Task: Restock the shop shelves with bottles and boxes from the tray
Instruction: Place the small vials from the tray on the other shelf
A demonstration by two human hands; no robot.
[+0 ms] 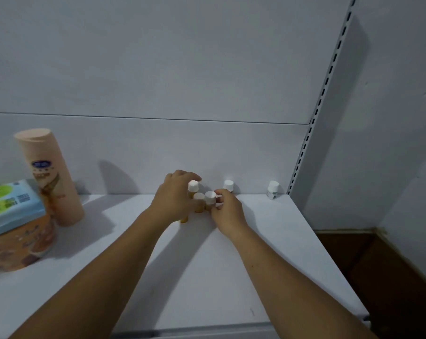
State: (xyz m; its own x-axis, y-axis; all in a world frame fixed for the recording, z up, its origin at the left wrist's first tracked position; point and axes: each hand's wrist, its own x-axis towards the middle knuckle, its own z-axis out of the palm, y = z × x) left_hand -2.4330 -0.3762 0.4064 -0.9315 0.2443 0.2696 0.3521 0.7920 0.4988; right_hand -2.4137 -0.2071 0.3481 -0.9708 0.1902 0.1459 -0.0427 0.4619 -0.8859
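White wall panels stand behind a white shelf [268, 241]. Near the middle of the shelf's back edge is a little bunch of brown bottles [199, 197] with white caps. I can count 3 caps, all close together. The left grip [175, 199] curls its fingers round the left side of the bunch. The right grip [227, 211] pinches the bottle on the right side. 2 more small things stand at the back edge: a capped bottle [228, 185] just behind the right grip, and a white bottle [273, 189] near the back right corner. By the left edge are a tall peach bottle [53, 177] and a wipes pack [11, 206] lying on a round tub [18, 248]. No tray shows. I think the brown bottles are being set in place now. Next, both grips should let go softly so nothing tips, then fetch more
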